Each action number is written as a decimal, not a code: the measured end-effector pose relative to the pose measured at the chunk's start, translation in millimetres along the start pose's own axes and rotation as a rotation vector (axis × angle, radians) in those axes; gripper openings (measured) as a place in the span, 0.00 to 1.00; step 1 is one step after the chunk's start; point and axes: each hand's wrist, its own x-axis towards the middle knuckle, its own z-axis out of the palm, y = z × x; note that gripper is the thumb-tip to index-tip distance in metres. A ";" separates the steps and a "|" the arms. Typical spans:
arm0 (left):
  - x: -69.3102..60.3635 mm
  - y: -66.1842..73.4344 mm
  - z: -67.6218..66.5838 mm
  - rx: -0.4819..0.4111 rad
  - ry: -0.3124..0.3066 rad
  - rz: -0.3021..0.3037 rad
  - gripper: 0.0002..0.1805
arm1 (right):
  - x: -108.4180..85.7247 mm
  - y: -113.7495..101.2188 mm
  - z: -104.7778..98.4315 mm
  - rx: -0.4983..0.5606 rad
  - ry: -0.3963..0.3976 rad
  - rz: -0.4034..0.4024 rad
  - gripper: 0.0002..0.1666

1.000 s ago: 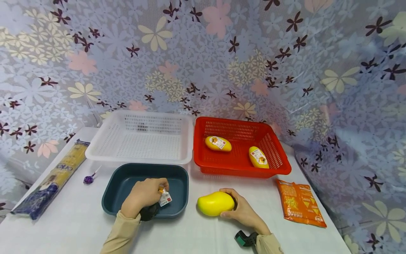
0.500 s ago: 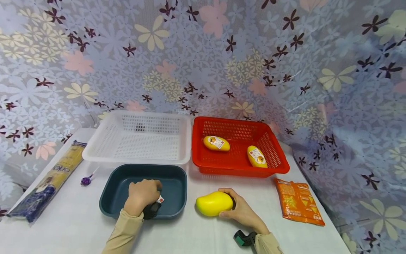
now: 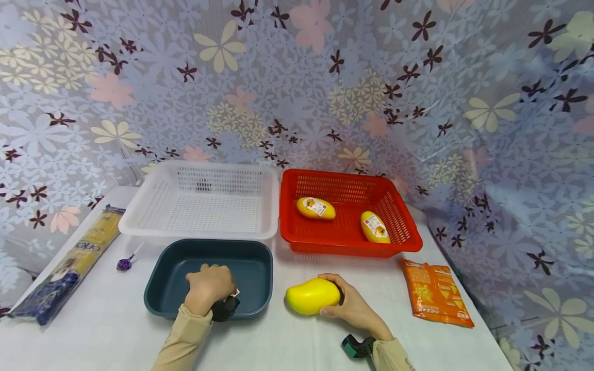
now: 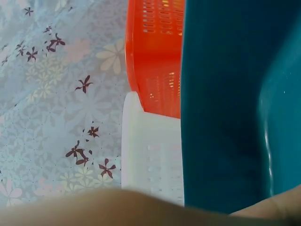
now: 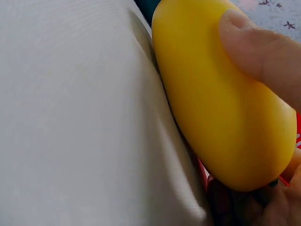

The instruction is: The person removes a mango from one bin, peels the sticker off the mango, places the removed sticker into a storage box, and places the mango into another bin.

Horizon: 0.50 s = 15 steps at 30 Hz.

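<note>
Inside the dark teal tray (image 3: 250, 268), my left hand (image 3: 211, 288) is down with fingers curled over a small item; only a corner of its white and red label (image 3: 235, 292) shows, the rest hidden under the hand. The left wrist view has the teal tray wall (image 4: 221, 103) up close and blurred parts of the hand at the bottom. On the table to the tray's right lies a yellow mango (image 3: 308, 297), which my right hand (image 3: 355, 309) grips at its right end. In the right wrist view the thumb (image 5: 258, 49) presses on the mango (image 5: 211, 94).
Behind the tray stands a white basket (image 3: 271, 206). Beside it a red basket (image 3: 292, 242) holds two labelled yellow mangoes (image 3: 315, 208). A noodle packet (image 3: 71, 265) and purple lollipop (image 3: 124, 264) lie left; an orange snack packet (image 3: 436, 292) lies right.
The left hand has shifted slightly left and turned, and it covers most of the label that showed beside its fingers earlier. The right hand has kept its grip on the mango.
</note>
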 end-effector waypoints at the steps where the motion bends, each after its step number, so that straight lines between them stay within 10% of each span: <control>1: 0.2 0.5 0.4 0.001 0.001 -0.003 0.08 | 0.0 0.3 0.1 -0.003 0.001 -0.003 0.43; 10: -4.3 3.8 0.2 0.022 0.067 -0.004 0.11 | -0.3 0.4 0.9 0.001 0.000 -0.003 0.42; 15: -9.8 3.7 -4.3 0.007 0.206 0.066 0.11 | -0.7 -0.6 0.3 0.004 -0.005 -0.001 0.42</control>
